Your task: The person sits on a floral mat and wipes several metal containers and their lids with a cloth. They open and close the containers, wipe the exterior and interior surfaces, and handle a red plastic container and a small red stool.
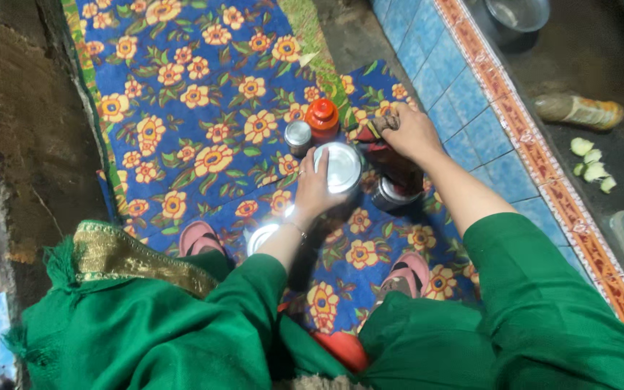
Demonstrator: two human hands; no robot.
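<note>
Your left hand has its grip clasped over a round steel lid on the blue flowered mat. At its 11 o'clock stands a small steel tin, with an orange-capped jar just beside it. At 3 o'clock your right hand clenches a dark cloth above a steel container. Pale vegetable pieces lie well apart, at far right.

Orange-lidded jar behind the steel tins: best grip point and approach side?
Judging from the head view: grip the orange-lidded jar by its ribbed orange cap, from straight above. It stands upright with the cap as its top and most exposed part. The small steel tin crowds its left, the right hand is close on its right, and the left hand is just in front.
</note>
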